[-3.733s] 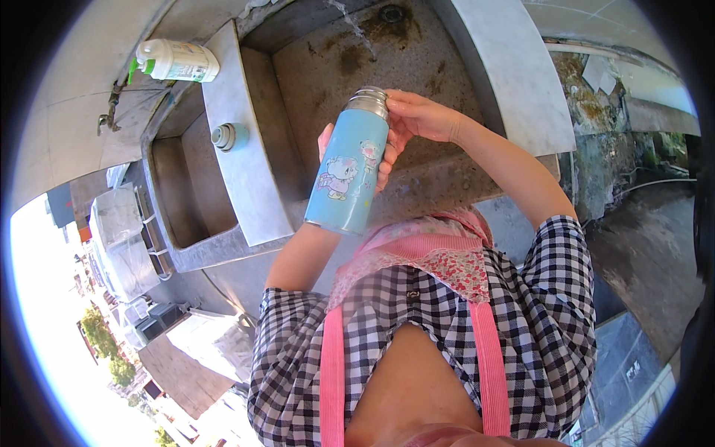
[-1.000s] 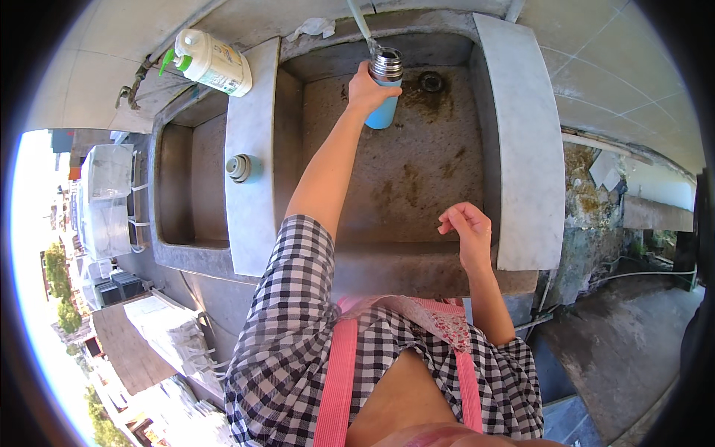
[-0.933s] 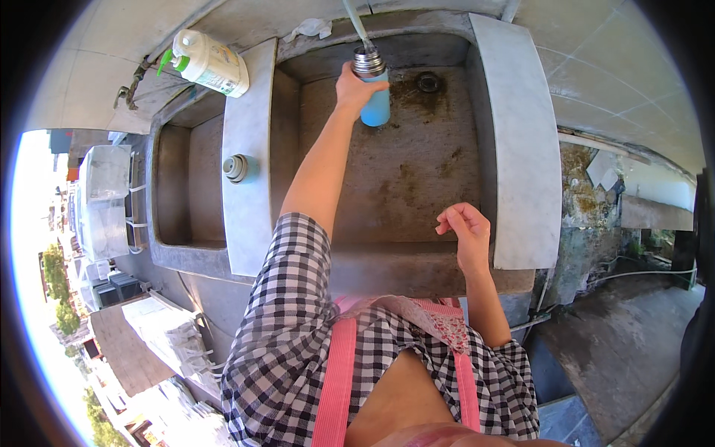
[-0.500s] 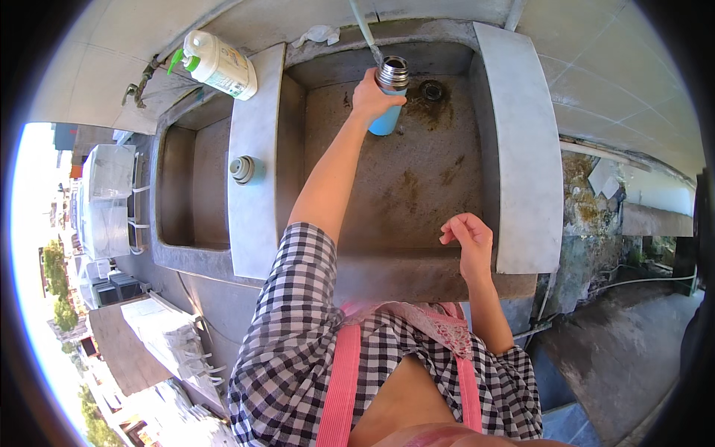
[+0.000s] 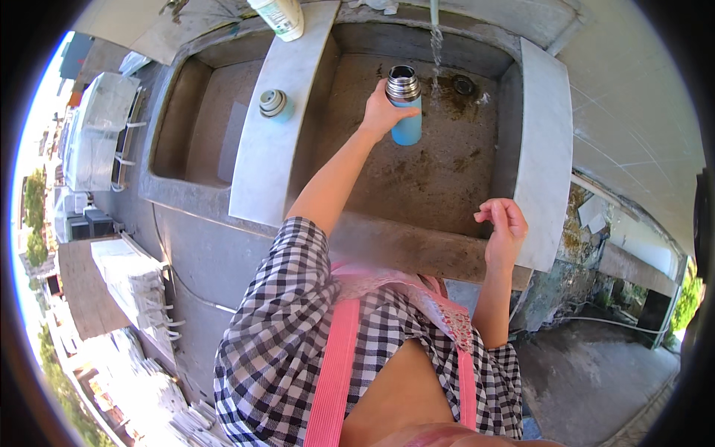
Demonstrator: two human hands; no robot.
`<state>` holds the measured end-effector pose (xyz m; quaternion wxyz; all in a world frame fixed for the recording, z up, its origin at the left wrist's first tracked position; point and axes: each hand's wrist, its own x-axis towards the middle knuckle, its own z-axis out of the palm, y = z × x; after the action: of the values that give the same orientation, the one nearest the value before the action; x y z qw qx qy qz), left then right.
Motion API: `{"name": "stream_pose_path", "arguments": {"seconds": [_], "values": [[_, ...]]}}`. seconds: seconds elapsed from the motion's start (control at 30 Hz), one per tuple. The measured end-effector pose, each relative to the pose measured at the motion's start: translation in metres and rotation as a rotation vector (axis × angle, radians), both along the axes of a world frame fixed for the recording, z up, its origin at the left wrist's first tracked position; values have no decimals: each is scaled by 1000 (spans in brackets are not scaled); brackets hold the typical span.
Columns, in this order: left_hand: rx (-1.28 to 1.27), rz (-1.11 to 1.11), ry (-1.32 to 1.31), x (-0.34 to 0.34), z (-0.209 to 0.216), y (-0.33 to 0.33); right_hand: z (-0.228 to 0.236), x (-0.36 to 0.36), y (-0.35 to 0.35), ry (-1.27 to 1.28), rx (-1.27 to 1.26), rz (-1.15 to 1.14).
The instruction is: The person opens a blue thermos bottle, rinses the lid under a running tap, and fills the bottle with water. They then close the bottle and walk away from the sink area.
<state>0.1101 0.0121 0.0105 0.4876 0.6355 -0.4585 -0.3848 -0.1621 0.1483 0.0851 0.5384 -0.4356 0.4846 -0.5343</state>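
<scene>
L hand (image 5: 383, 112) wrapped round upper part of the blue bottle (image 5: 407, 132), thumb across nr face; most other fingers hidden behind it. Bottle about upright over far half of big basin (image 5: 417, 197), steel mouth up; inside dark, contents can't be made out. Can't tell if base touches basin floor. R hand (image 5: 504, 227) over nr right corner of same basin, close to right slab (image 5: 544, 141); fingers loosely curled in, palm hidden, can't tell if tips meet.

Cut off at far edge: white container (image 5: 281, 18), only lower pt showing, on far end of left slab (image 5: 257, 167); also crumpled white scrap (image 5: 376, 5) and pale pipe (image 5: 434, 10). Tap (image 5: 173, 7) far left, hard to make out.

Count: 2 hands, 1 blue bottle, 2 basins, 2 slabs, 1 white container, 1 drain (image 5: 463, 85), 1 water stream (image 5: 436, 54). Plus 1 cap (image 5: 276, 106) on left slab, blue-grey w/ paler top; can't tell if 1 pc or 2 stacked.

Around: small basin (image 5: 216, 123) left of left slab. Stream falls from pipe just right of bottle, betw. it & drain. L forearm crosses big basin, hiding pt of its left side & nr rim. Checked sleeves and pink apron (image 5: 402, 279) fill nr side.
</scene>
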Motion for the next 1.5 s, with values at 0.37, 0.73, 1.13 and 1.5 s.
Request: {"name": "stream_pose_path", "arguments": {"seconds": [0.37, 0.73, 1.13, 1.5], "values": [[-13, 219, -139, 24, -5, 31, 9, 2, -7, -20, -19, -16], [259, -91, 735, -3, 7, 41, 3, 4, -22, -2, 50, 66], [-134, -441, 859, 6, 60, 58, -59, 56, -105, -306, 437, 283], [-538, -396, -1084, 7, 127, 66, -53, 103, -106, -601, 503, 418]]}}
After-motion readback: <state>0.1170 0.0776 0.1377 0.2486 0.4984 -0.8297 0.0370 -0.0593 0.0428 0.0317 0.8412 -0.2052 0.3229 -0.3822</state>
